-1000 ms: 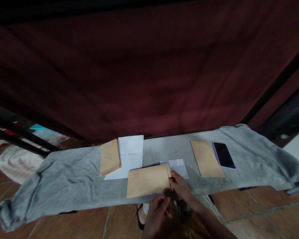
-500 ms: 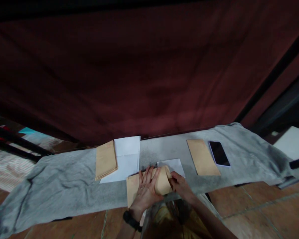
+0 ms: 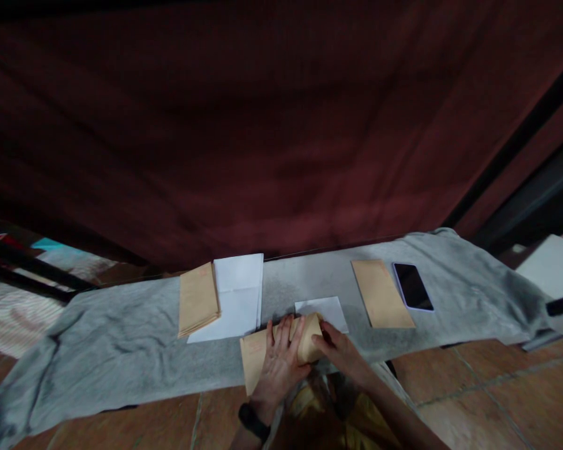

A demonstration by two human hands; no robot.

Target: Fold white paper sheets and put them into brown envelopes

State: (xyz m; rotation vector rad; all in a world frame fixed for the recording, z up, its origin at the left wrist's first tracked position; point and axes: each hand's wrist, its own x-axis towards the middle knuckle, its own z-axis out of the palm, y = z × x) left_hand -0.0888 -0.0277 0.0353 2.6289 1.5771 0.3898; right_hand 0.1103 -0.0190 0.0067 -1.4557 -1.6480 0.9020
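Grey cloth (image 3: 136, 353) covers the long surface. From the head view, the left hand (image 3: 280, 367) spreads over a brown envelope (image 3: 252, 353); the right hand (image 3: 342, 355) pinches its curled end, bent over but not yet flat. An envelope stack (image 3: 197, 298) lies at ten o'clock, a single flat envelope (image 3: 382, 295) at two.

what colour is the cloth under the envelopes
Grey cloth, best seen in the head view.
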